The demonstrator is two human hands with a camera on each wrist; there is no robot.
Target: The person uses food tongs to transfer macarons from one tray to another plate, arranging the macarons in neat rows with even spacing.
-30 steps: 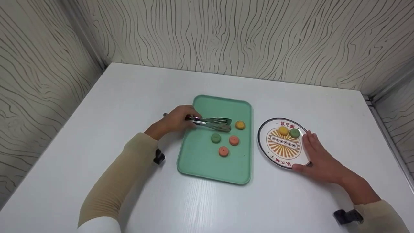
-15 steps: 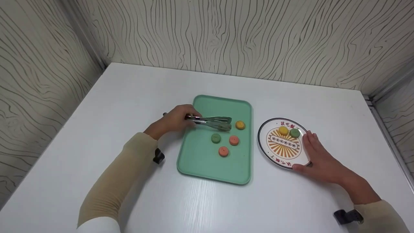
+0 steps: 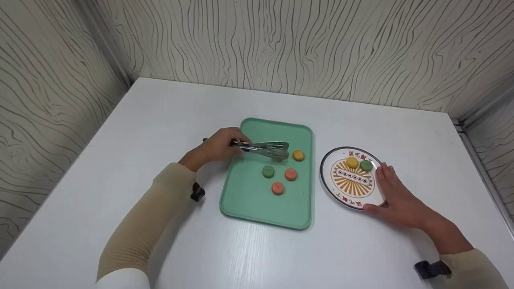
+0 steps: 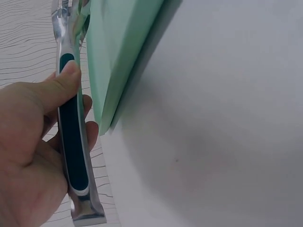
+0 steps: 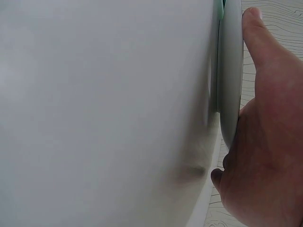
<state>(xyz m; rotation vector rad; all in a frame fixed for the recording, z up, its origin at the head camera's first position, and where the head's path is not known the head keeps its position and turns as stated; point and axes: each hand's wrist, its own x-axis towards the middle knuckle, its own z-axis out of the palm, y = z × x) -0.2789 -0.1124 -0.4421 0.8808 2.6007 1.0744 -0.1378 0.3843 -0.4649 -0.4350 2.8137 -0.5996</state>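
My left hand (image 3: 221,145) grips metal tongs (image 3: 265,148) by their dark-inlaid handle; in the left wrist view the thumb lies along the dark teal handle inlay (image 4: 72,137). The tongs' slotted ends are over the green tray (image 3: 261,208), with a dull brownish patch showing between them. A yellow macaron (image 3: 298,155) lies just right of the ends, a green macaron (image 3: 268,171) and pink macarons (image 3: 290,174) nearer the front. My right hand (image 3: 403,204) rests with straight, spread fingers and thumb against the right rim of a patterned plate (image 3: 327,182).
On the plate sit a yellow macaron (image 3: 352,162) and a green macaron (image 3: 366,165), side by side near the back. Tray and plate stand on a white table (image 3: 249,257), a narrow gap between them. Behind the table rises a wood-grain-patterned wall (image 3: 273,48).
The tongs and left hand have shifted slightly toward the back of the tray. The right hand, plate and loose macarons look unmoved.
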